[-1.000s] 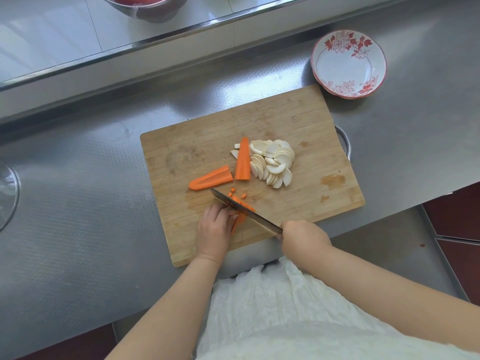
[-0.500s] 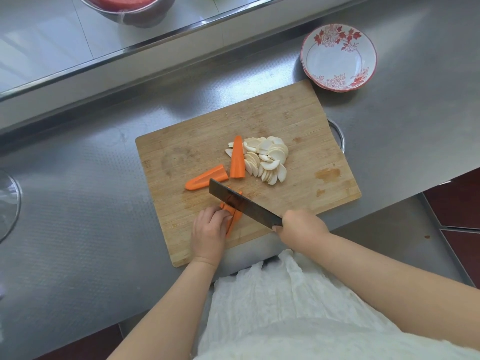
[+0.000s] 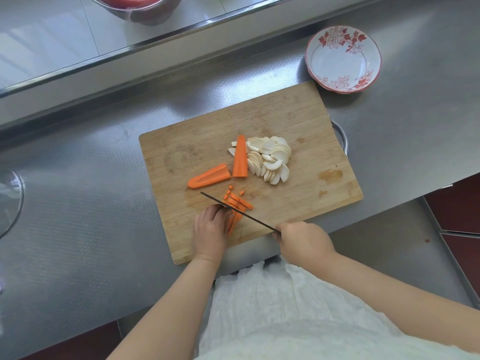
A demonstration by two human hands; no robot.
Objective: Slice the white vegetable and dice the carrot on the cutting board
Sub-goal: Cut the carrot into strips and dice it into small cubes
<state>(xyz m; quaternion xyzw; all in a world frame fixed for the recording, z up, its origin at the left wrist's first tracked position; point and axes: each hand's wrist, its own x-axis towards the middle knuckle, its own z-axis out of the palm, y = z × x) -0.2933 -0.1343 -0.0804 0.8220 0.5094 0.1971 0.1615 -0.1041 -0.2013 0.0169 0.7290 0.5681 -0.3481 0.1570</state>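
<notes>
Carrot [image 3: 235, 213] strips lay near the front edge of the board [image 3: 298, 120], where the dicing was under way. The steel counter [image 3: 78, 203] carried that bamboo board, whose near edge overhung the counter's front lip; a raised steel ledge ran behind it, and a floral bowl [image 3: 343, 58] waited just beyond the board's far right corner, probably for the cut pieces. The white slices [image 3: 270, 159] were heaped mid-board, apparently finished and pushed aside to leave cutting room. Two larger carrot chunks [image 3: 210, 176] rested beside them, one touching the heap, kept back for later.

The right hand [image 3: 304, 242] was curled round the handle of the knife [image 3: 239, 213], its blade seen edge-on across the strips, seemingly down in a cut. The left hand [image 3: 211, 231] pressed the strips with bent fingers, knuckles beside the blade, likely to steady them and guide the cut. A few small dice [image 3: 230, 188] sat past the blade.
</notes>
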